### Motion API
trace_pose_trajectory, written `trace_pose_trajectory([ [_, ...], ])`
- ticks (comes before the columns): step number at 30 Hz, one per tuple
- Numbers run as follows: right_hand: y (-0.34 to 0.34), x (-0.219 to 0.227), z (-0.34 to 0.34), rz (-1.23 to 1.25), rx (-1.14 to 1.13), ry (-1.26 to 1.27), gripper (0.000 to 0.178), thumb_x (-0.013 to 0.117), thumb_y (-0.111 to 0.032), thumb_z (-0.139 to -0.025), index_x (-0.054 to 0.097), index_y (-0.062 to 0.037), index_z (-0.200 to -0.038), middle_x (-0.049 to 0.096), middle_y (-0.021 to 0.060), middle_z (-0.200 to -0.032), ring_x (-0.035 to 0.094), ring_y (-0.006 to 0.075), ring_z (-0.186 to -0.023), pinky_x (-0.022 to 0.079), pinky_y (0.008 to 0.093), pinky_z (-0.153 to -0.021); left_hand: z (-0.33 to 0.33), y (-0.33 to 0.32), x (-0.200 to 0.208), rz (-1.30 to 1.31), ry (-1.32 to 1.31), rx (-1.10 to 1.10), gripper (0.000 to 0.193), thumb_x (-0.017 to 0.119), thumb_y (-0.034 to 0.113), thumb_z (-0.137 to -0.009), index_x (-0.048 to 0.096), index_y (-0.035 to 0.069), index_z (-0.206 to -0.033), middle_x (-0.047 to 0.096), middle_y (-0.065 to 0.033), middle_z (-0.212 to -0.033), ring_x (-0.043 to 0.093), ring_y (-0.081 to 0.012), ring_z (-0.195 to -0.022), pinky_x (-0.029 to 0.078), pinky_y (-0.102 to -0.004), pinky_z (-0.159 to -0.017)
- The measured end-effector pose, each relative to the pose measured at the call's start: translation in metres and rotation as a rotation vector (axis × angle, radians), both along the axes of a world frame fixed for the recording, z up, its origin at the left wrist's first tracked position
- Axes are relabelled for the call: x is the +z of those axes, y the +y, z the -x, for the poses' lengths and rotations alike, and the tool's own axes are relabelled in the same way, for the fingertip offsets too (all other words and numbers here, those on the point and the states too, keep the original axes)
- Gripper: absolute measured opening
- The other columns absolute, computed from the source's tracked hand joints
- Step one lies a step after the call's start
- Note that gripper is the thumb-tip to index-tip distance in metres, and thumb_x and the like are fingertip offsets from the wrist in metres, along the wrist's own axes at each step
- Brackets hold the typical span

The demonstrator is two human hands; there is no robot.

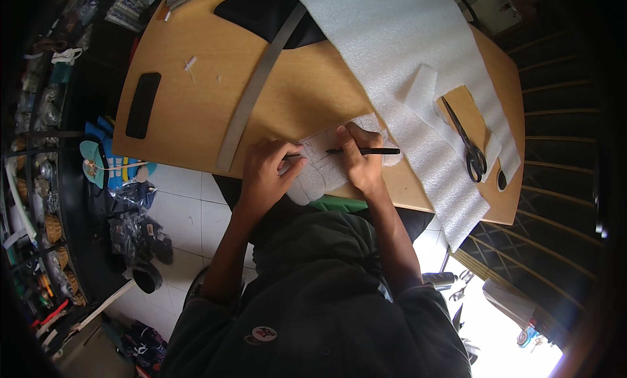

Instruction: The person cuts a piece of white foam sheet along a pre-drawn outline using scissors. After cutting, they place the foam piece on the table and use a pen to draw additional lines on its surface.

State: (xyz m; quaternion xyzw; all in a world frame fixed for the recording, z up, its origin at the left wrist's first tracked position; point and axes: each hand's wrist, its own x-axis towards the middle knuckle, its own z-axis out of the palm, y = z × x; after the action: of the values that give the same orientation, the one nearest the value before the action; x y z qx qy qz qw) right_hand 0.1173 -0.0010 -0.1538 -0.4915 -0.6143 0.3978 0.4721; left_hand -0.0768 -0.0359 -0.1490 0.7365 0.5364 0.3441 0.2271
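Note:
A cut piece of white foam sheet (312, 182) lies at the table's near edge, with dark drawn lines on it. My right hand (363, 157) rests on its right part, closed around a black marker pen (381, 151) whose tip points left, just over the foam. On the foam's left edge sits my left hand (264, 171), fingers curled and thumb drawn toward them. A small dark thing shows between those fingers, too hidden to name. The foam's lower left end is rounded and hangs slightly past the table edge.
A large foam sheet (372, 45) runs across the right side, with black scissors (467, 143) on it. A metal ruler (261, 84) and a black phone (142, 106) lie to the left on the wooden table (186, 110). Packed shelves (55, 202) stand far left.

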Motion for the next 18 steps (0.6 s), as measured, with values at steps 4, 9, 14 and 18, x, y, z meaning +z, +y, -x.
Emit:
trace_pose_trajectory([
  [4,-0.0004,0.0006,-0.0026,0.016,0.043,-0.018,0.031,0.059,-0.012,-0.093,0.052,0.004,-0.068,0.048,0.0153,-0.055,0.043,0.0232,-0.048,0.036,0.0377,-0.05,0.0006,-0.0005,-0.0014,0.014,0.006,0.002,0.018,0.077,0.015,-0.078,0.067,0.008,-0.091,0.059,-0.0016,-0.071,0.049,-0.0176,-0.06,0.039,-0.0341,-0.068],
  [9,0.0,-0.0012,-0.0043,0.024,0.092,-0.046,0.031,0.059,-0.013,-0.093,0.053,0.0039,-0.068,0.048,0.0151,-0.055,0.044,0.0222,-0.048,0.036,0.0372,-0.05,0.0015,-0.0004,-0.0005,0.01,0.019,-0.01,0.019,0.077,0.014,-0.078,0.068,0.006,-0.093,0.06,-0.0026,-0.075,0.046,-0.0165,-0.059,0.04,-0.0327,-0.069],
  [14,-0.0011,0.0024,-0.0042,0.02,0.045,0.033,0.031,0.058,-0.013,-0.094,0.053,0.0039,-0.068,0.049,0.0155,-0.055,0.047,0.0231,-0.048,0.037,0.037,-0.05,0.0012,-0.0002,-0.0002,0.011,0.02,-0.005,0.018,0.077,0.016,-0.079,0.067,0.008,-0.092,0.06,-0.0015,-0.072,0.05,-0.0177,-0.06,0.039,-0.0346,-0.069],
  [18,-0.0006,-0.0003,-0.0043,0.0,0.058,-0.025,0.031,0.058,-0.013,-0.093,0.053,0.0039,-0.068,0.05,0.016,-0.056,0.048,0.0252,-0.048,0.037,0.0376,-0.05,0.0007,0.0001,-0.0004,-0.006,0.022,-0.007,0.018,0.076,0.017,-0.079,0.066,0.009,-0.092,0.061,-0.0011,-0.072,0.052,-0.0184,-0.061,0.039,-0.0357,-0.068],
])
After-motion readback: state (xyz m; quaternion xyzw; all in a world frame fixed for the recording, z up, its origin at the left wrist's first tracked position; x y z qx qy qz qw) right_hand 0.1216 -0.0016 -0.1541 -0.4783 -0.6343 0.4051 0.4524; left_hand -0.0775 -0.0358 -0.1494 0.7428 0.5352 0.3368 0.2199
